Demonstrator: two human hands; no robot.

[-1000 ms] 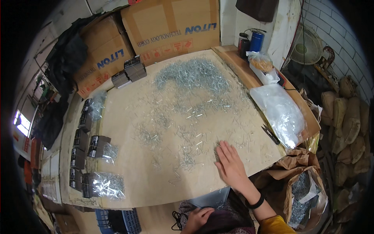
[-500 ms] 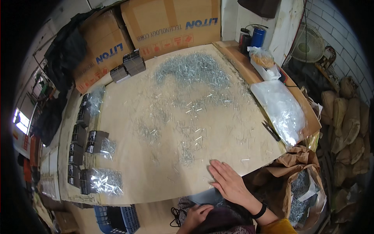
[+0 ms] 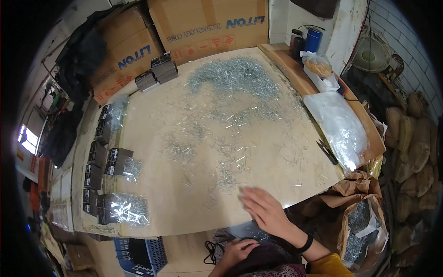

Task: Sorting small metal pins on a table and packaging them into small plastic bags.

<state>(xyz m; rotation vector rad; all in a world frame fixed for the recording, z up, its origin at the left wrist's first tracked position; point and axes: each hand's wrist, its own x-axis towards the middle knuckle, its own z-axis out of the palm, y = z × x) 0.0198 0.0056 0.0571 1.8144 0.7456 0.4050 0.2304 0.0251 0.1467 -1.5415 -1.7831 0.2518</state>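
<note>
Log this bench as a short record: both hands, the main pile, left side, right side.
Right hand: extended, fingertips blurred, at front edge of pale wooden tabletop
Left hand: loosely curled near the body
Main pile: thin silvery metal pins, far side
Left side: dark rectangular bundles
Right side: black scissors-like tool beside shiny clear plastic
</note>
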